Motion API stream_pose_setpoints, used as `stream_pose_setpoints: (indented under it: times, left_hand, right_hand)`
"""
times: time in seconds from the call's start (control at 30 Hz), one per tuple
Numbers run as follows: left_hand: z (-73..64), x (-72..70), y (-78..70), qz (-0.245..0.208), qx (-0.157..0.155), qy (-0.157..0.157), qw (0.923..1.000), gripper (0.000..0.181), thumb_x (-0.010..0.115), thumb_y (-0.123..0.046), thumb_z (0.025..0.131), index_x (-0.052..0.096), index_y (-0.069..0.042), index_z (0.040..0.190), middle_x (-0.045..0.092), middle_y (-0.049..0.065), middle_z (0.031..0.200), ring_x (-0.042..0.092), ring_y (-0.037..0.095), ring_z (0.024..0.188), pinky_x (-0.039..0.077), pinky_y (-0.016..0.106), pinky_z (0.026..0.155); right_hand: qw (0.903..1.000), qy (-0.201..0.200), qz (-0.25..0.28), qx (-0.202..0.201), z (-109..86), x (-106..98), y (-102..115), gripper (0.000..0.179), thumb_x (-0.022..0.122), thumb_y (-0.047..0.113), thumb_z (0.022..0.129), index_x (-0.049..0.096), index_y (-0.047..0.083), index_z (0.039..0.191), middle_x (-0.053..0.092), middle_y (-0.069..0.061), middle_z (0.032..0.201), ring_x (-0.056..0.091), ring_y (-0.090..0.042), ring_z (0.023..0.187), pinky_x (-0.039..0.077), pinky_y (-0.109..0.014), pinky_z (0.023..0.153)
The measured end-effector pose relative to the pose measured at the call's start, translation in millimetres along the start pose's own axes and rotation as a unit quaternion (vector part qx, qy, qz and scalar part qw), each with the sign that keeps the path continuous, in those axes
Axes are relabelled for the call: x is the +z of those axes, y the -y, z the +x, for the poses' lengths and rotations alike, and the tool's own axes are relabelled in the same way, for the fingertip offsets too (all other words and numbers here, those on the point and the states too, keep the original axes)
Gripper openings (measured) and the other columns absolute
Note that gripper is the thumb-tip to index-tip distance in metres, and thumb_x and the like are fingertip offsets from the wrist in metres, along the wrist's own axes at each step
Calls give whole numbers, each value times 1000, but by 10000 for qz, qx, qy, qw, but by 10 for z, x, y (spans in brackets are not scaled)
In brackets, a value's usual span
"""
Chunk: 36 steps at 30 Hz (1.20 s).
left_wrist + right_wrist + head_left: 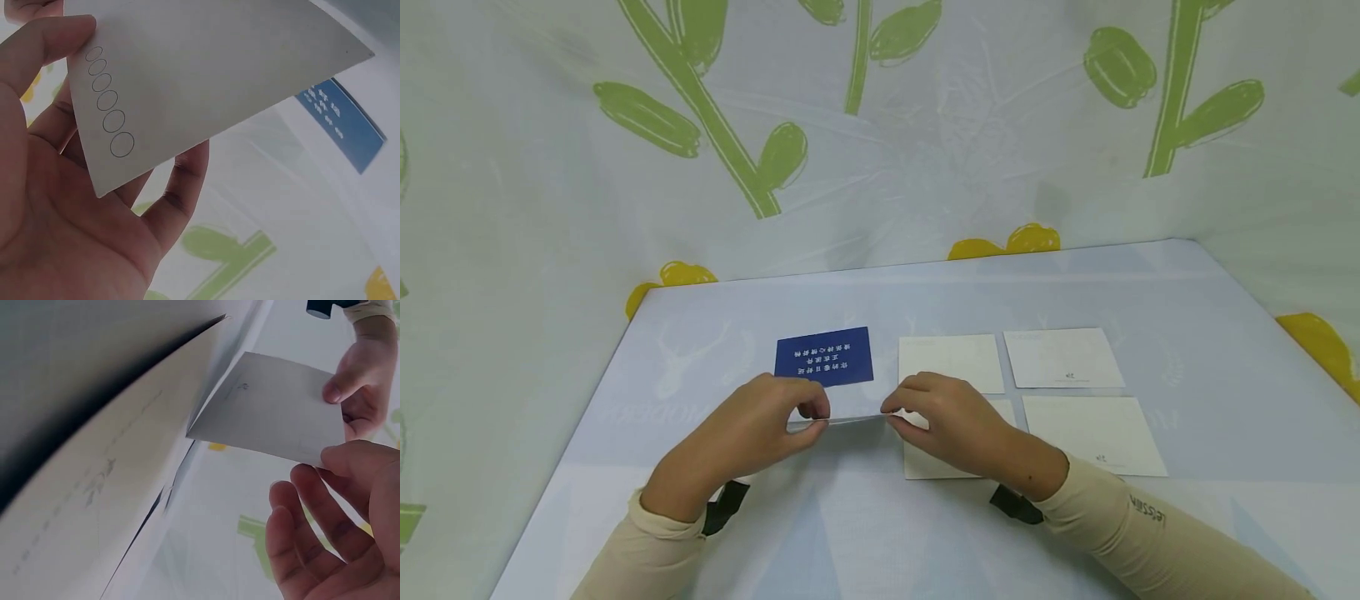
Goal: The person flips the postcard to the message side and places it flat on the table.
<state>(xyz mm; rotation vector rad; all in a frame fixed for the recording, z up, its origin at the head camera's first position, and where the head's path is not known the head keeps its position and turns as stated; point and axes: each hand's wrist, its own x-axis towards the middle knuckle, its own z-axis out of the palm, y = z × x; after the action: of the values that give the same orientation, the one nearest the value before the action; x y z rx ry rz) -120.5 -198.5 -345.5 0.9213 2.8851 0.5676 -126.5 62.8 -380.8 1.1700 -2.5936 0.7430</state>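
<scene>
A white postcard (853, 419) is held nearly edge-on to the head view, between both hands. My left hand (752, 429) pinches its left end between thumb and fingers. At the other end, my right hand (958, 421) pinches a corner. In the left wrist view the postcard (219, 81) shows a row of small printed circles along one edge. The right wrist view shows the postcard (275, 412) with a small dark mark and a line of print. Just beyond the hands lies a dark blue card (823, 357) with white characters.
Several white cards lie on the table at the right: a back-left card (951, 362), a back-right card (1063, 358), a front-right card (1093, 433) and a front-left card (940, 462) partly under my right hand. The pale table (880, 542) meets a leaf-patterned cloth (925, 192) behind.
</scene>
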Motion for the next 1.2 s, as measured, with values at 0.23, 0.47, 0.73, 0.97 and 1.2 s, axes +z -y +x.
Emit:
stream_pose_setpoints:
  times: [0.23,0.47,0.73,0.97,1.2]
  left_hand:
    - [0,-5,-17,-137,-60,46,9999,10,74,-13,87,70,-22,85,66,-17,78,60,-2,76,56,24,73]
    - [5,-21,-42,-126,-262,44,9996,5,72,-14,90,72,-19,87,69,-15,80,64,1,79,58,27,77]
    - [6,-8,-28,-234,-450,88,9987,5,70,-16,92,73,-17,95,73,-11,90,70,8,91,59,34,85]
    - [12,21,-1,-290,-464,85,9985,8,67,-15,94,72,-17,101,74,-6,98,70,14,98,59,39,87]
    - [17,54,19,-344,-627,245,9971,10,66,-15,95,70,-18,104,74,-4,105,68,13,96,58,37,84]
  right_hand:
    - [10000,37,45,62,-7,10,4,16,78,12,86,77,15,102,75,5,94,68,-9,84,56,-18,72]
    - [9997,102,205,94,-5,14,-1,16,76,12,88,76,13,104,74,3,90,68,-10,81,55,-17,71]
    - [9996,-26,255,-107,-12,32,-28,22,75,10,89,72,13,111,75,2,92,69,-7,81,55,-16,71]
    - [9995,191,219,148,-5,28,-5,28,75,11,89,70,16,116,75,2,91,69,-7,80,54,-14,69]
    - [9989,345,209,255,-1,30,1,28,75,13,90,69,17,117,75,2,91,69,-7,80,54,-14,69]
